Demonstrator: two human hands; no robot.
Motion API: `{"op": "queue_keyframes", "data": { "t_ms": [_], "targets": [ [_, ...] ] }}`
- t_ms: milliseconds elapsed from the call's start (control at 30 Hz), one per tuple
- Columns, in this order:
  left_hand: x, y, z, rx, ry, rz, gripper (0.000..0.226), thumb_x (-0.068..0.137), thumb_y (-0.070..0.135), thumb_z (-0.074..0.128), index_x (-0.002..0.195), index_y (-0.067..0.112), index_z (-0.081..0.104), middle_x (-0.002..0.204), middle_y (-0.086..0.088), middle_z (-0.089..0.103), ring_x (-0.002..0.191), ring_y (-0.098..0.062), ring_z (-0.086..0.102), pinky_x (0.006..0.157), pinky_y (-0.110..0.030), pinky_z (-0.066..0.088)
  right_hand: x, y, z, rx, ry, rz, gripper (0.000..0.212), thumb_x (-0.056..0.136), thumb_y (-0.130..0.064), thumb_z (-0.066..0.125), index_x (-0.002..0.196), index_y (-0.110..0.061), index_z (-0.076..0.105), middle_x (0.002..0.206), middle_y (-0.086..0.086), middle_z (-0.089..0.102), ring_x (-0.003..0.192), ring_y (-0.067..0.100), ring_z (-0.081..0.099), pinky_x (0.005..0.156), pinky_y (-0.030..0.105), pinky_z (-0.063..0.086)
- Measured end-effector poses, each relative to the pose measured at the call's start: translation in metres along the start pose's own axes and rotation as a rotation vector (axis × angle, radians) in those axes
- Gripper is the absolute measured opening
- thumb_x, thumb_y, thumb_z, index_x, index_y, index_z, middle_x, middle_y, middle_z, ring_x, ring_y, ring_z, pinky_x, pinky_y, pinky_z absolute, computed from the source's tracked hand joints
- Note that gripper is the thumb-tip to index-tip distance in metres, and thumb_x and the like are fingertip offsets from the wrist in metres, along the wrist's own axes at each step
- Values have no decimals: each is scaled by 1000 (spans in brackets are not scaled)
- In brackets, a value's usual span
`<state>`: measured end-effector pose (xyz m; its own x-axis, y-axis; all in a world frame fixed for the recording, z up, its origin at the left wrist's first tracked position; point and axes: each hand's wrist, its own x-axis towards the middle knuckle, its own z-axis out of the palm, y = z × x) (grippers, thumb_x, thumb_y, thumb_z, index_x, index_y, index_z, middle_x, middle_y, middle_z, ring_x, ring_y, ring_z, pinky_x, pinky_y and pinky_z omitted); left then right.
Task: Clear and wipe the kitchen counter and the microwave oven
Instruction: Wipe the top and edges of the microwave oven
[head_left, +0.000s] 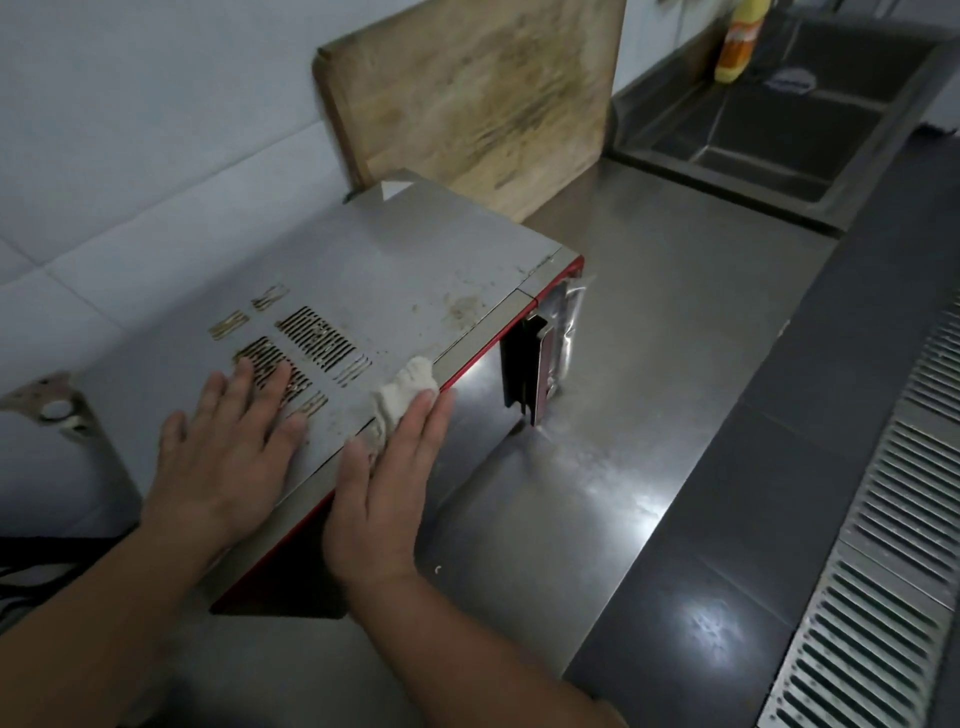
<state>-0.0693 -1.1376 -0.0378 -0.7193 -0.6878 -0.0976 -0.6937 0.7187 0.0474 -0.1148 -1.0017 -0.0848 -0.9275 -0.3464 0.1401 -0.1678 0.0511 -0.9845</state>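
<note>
A: Where's the microwave (395, 270)?

B: On the steel counter (675, 322), back to the tiled wall, its grey top facing us. A brown stain sits near the front edge and the vent slots look grimy.

A: And the hands?

B: The right hand (384, 488) lies flat, fingers straight, pressing a white cloth (402, 397) onto the top at the front edge. The left hand (228, 447) is spread wide and flat over the vents, holding nothing; I'd say it steadies the box.

A: What's around it?

B: A worn board (478, 98) leans on the wall behind. Further right is the sink (779, 135), with a yellow bottle (740, 41) at its back corner.

A: What could go wrong?

B: The cloth rides the very edge, so a stroke forward might slip off and drop it. Pushing hard might slide the microwave on smooth steel if the left hand lifts. A damp cloth over the vents might push dirt or water inside.
</note>
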Motion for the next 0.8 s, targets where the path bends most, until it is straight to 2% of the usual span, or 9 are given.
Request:
{"op": "queue_keyframes", "data": {
  "t_ms": [133, 200, 267, 400, 467, 533, 667, 733, 800],
  "targets": [
    [0, -2, 2, 28, 12, 33, 63, 100, 62, 8, 158, 40, -3, 167, 6, -8, 154, -19, -5, 122, -54, 6, 46, -9, -3, 151, 183, 204, 76, 98, -61, 25, 155, -27, -11, 161, -15, -22, 147, -1, -15, 123, 33, 3],
    [-2, -2, 2, 21, 1, 43, 62, 99, 63, 6, 157, 41, -6, 167, 6, -10, 154, -19, -7, 122, -54, 4, 73, -3, -14, 246, 257, 347, 71, 101, -57, 25, 156, -25, -6, 164, -12, -11, 149, 2, -5, 121, 28, 2],
    [-3, -1, 2, 12, 2, 50, 65, 96, 65, 3, 157, 42, -7, 167, 6, -12, 154, -20, -8, 122, -55, 4, 91, 13, -22, 284, 309, 410, 68, 103, -54, 27, 158, -24, 0, 165, -9, -2, 149, 6, 4, 117, 23, 5],
    [-1, -4, 4, 28, 4, 70, 80, 84, 78, -10, 155, 41, -12, 166, 5, -14, 153, -21, -9, 121, -57, 6, 92, 55, -13, 350, 390, 439, 72, 99, -59, 33, 158, -24, 10, 164, -5, 11, 149, 11, 13, 123, 37, 12],
    [1, -7, 5, 22, 22, 89, 88, 78, 82, -17, 155, 41, -14, 167, 5, -12, 154, -22, -8, 120, -58, 9, 90, 73, -10, 442, 429, 535, 88, 83, -76, 33, 155, -29, 21, 160, -5, 26, 145, 14, 26, 121, 43, 21],
    [3, -9, 6, 15, 36, 98, 90, 76, 84, -18, 155, 41, -13, 167, 5, -10, 154, -23, -6, 119, -59, 11, 86, 99, -9, 531, 443, 615, 103, 65, -88, 36, 151, -32, 31, 155, -6, 35, 140, 16, 35, 118, 43, 26],
    [4, -9, 9, 32, 44, 111, 86, 78, 82, -15, 154, 42, -16, 167, 3, -8, 154, -25, -3, 118, -61, 14, 90, 157, -3, 676, 445, 773, 115, 52, -95, 44, 146, -29, 43, 151, 0, 44, 138, 21, 41, 117, 46, 27],
    [4, -9, 8, 28, 44, 113, 84, 79, 82, -15, 154, 42, -16, 167, 3, -8, 154, -25, -3, 118, -60, 13, 100, 155, 0, 672, 454, 759, 115, 51, -100, 41, 143, -32, 46, 148, -3, 47, 136, 21, 43, 116, 47, 28],
    [4, -8, 8, 16, 45, 109, 83, 81, 81, -12, 154, 42, -15, 167, 3, -7, 154, -24, -3, 119, -59, 12, 103, 114, -5, 592, 457, 646, 107, 52, -104, 37, 137, -41, 50, 145, -6, 50, 133, 16, 45, 115, 48, 30]
  ]
}}
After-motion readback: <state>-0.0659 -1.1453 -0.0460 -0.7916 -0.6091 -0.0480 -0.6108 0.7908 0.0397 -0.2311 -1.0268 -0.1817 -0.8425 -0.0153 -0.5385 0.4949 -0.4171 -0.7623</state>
